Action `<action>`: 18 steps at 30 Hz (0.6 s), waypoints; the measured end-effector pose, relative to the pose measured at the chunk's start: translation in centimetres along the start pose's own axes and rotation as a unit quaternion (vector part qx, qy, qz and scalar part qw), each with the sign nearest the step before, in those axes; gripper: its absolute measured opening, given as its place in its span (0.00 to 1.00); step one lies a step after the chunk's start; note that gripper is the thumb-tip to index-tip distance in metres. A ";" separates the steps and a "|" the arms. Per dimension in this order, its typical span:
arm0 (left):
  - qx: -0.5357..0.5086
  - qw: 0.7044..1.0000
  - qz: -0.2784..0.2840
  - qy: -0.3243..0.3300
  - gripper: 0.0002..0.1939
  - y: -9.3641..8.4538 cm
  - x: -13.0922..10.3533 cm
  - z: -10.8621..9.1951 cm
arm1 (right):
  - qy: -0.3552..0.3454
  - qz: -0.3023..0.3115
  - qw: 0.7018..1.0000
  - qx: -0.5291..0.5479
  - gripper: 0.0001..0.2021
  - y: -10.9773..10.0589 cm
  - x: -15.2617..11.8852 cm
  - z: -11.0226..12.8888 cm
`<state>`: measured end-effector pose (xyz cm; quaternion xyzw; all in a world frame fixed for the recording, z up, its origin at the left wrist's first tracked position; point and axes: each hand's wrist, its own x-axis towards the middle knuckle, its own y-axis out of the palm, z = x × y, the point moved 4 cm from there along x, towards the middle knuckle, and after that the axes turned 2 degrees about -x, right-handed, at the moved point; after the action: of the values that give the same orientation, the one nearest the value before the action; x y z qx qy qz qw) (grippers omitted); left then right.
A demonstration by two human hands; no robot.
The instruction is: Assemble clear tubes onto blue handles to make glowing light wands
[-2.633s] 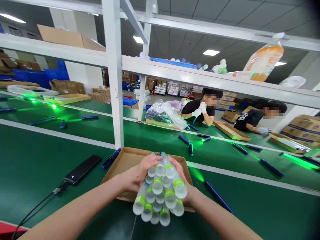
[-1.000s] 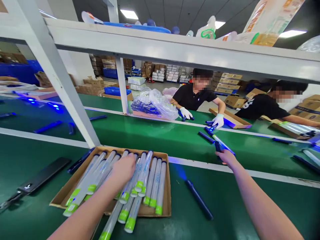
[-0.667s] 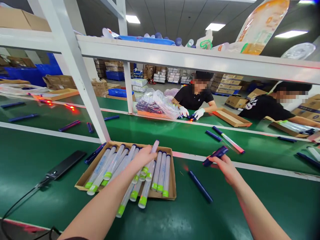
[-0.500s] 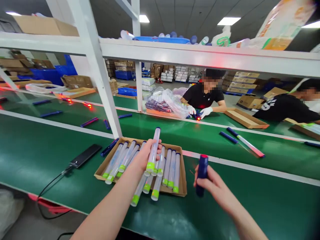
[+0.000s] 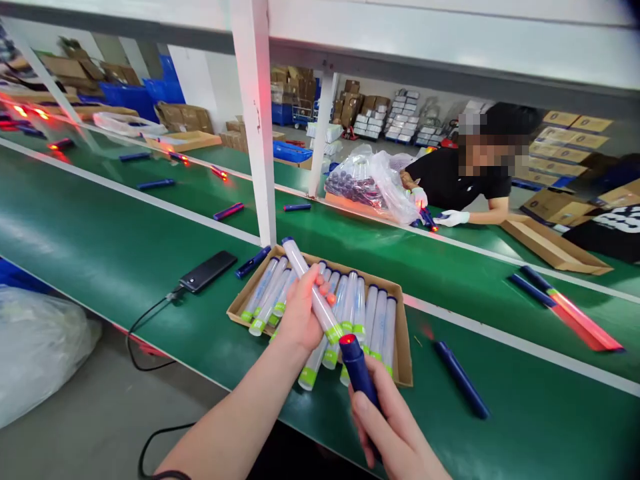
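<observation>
Nearing tube (image 5: 325,311): torch (image 5: 359,373) (apart earlier)

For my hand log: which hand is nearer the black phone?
Left: the left hand, holding a tube, is right of the phone; the right hand, holding a blue cylinder, is farther right.

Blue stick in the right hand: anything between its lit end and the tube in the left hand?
Nothing visible. The lit end of the blue stick is right by the green-banded end of the held tube; can't tell if they touch. The cardboard box shows behind, not between.
</observation>
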<state>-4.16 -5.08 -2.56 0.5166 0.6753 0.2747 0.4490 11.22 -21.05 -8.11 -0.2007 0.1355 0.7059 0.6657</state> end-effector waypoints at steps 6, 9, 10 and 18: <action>-0.016 0.999 0.041 -0.023 0.15 -0.3 0.7 0.1 | 0.052 0.037 0.995 0.073 0.43 1.2 0.7 0.2; 0.014 0.998 0.061 0.024 0.19 -0.2 0.8 -0.1 | 0.051 0.068 0.982 0.167 0.36 1.7 1.3 0.7; 0.024 0.997 0.061 0.035 0.21 -0.1 0.8 -0.1 | 0.053 0.074 0.977 0.193 0.34 1.8 1.4 0.9; 0.021 0.996 0.080 0.038 0.24 0.3 1.8 0.3 | 0.079 0.056 0.976 0.192 0.39 2.1 1.3 0.2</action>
<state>-3.89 -3.31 -2.97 0.5674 0.6544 0.3148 0.3882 9.06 -19.92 -8.67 -0.1163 0.3323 0.6849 0.6380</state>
